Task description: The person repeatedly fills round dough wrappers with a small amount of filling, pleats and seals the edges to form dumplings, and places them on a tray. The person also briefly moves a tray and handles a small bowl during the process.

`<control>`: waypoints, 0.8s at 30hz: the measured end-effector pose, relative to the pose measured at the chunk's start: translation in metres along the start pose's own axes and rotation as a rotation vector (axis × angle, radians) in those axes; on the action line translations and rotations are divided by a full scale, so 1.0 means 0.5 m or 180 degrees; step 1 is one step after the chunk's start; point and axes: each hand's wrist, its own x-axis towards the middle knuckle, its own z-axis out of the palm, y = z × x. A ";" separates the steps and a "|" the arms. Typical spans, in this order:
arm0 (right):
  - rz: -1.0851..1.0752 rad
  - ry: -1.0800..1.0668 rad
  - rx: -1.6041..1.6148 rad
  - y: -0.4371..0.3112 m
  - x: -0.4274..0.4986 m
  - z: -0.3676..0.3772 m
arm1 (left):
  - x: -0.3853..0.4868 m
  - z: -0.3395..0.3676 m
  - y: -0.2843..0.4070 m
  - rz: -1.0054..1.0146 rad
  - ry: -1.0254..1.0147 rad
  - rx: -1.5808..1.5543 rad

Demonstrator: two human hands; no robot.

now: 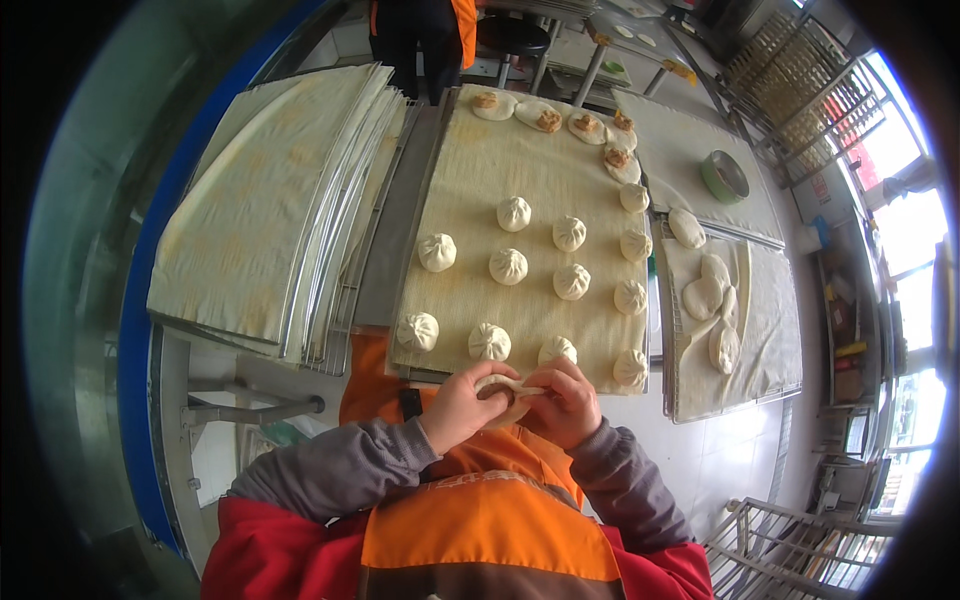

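Between my two hands is a partly gathered filled bun (516, 386), its dough rim still open over brown filling. My left hand (466, 405) cups its left side, thumb at the opening. With its fingertips my right hand (561, 401) pinches the rim on the right. Just beyond, on a cloth-lined tray (465, 172), sit several pleated buns, among them one bun (489, 342) near my left hand and another bun (557, 351) partly hidden by my right fingers. Flat dough rounds topped with filling, such as this dough round (538, 117), lie along the tray's far edge.
A stack of cloth-covered wire racks (247, 217) stands at left. On the right, flat dough pieces (706, 287) rest on a cloth-covered rack (772, 330), with a green bowl (724, 177) behind them. Another person (420, 37) stands beyond the tray. A metal rack (780, 547) is at lower right.
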 end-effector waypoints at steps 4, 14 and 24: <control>0.0348 -0.0184 0.0226 -0.006 -0.003 -0.010 | 0.004 0.001 -0.004 0.0145 0.0028 0.0173; 0.0456 0.0047 0.0335 -0.007 -0.015 -0.004 | 0.006 -0.002 -0.011 0.0186 -0.0194 0.0134; 0.0174 -0.0297 0.0173 -0.013 0.000 -0.023 | 0.004 -0.001 -0.001 -0.0086 -0.0074 0.0384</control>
